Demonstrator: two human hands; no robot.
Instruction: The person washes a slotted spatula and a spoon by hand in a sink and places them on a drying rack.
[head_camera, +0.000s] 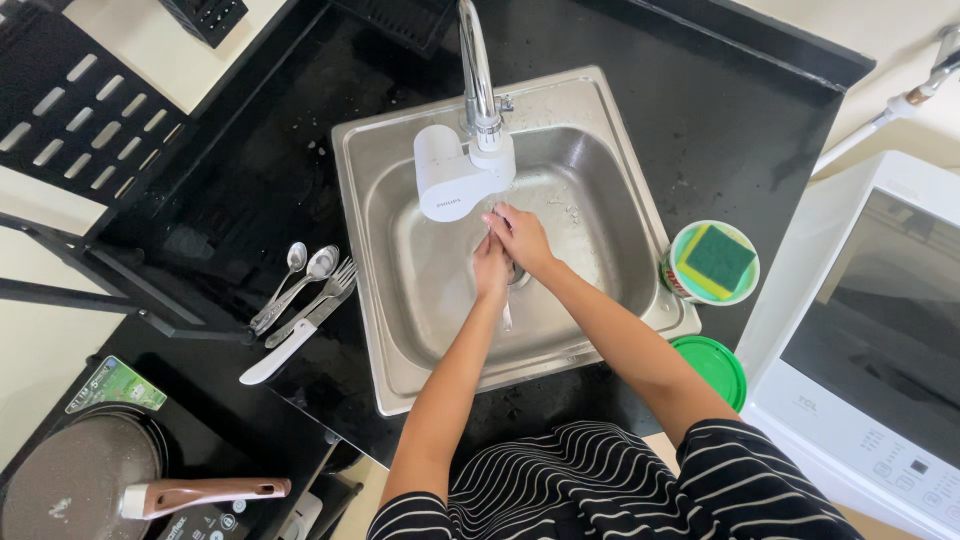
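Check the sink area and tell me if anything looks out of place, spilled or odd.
Nothing much stands out. The cutlery lies in a loose, fanned heap on the black counter left of the sink. A green lid sits off its container by the sink's right corner. Both hands, left hand and right hand, meet under the tap.

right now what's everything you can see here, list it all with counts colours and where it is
sink: 1, steel, centre of the black counter
tap: 1, chrome with a white filter block, over the basin
cutlery: about five pieces, silver, one white-handled, counter left of the sink
sponge: 1, green and yellow, on a round tub right of the sink
lid: 1, green, counter edge below the tub
pan: 1, grey with a brown handle, bottom left
appliance: 1, white, far right
left hand: in the basin, on a thin metal utensil
right hand: beside it under the tap
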